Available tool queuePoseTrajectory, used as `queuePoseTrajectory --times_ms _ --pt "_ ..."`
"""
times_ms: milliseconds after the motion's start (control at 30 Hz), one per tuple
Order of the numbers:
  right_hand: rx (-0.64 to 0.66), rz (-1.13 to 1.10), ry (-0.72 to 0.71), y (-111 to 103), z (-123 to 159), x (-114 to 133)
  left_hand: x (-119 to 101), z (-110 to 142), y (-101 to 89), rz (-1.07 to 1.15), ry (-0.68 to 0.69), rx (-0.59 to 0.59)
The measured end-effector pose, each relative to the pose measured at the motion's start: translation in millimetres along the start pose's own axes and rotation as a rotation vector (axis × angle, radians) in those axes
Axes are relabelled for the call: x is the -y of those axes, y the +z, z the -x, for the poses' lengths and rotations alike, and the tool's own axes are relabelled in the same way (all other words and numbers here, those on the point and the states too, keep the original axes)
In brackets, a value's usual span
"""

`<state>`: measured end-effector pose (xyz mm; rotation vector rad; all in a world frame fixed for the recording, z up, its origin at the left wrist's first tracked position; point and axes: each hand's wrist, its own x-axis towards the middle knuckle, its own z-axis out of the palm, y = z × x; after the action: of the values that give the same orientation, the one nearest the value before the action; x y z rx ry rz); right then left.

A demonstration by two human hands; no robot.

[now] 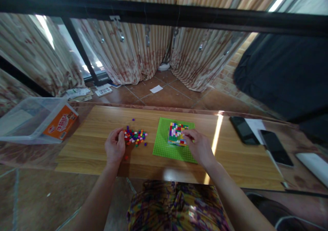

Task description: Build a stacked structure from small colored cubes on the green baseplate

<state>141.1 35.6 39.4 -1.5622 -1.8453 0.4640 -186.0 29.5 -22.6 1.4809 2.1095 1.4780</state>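
Observation:
A block of many-coloured toy bricks [176,132] stands on a green studded baseplate [161,145]. My right hand [200,145] is at the block's right side, its thumb and fingertips pinched together over the top layer; whatever they hold is too small to make out. Left of the baseplate lies a loose pile of small coloured bricks [134,136]. At the pile's left edge is my left hand [115,145], with thumb and fingers curled together. Its fingertips touch or nearly touch the pile, and anything inside them is hidden.
A clear plastic box [33,135] with an orange label stands at the left of the wooden board [84,149]. Two dark phones, one a black phone [244,130], lie at the right near white paper [256,126]. A dark metal bar [164,12] crosses before the curtains.

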Motion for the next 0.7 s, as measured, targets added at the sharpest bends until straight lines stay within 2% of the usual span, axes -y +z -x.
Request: queuePoseTrajectory --times_ms 400,700 --pt "-0.031 0.159 -0.108 14 1 0 -1 1 1.1 -0.017 -0.003 -0.007" --pt "-0.114 0.236 -0.173 19 5 -1 1 2 2.7 -0.001 0.004 -0.005"
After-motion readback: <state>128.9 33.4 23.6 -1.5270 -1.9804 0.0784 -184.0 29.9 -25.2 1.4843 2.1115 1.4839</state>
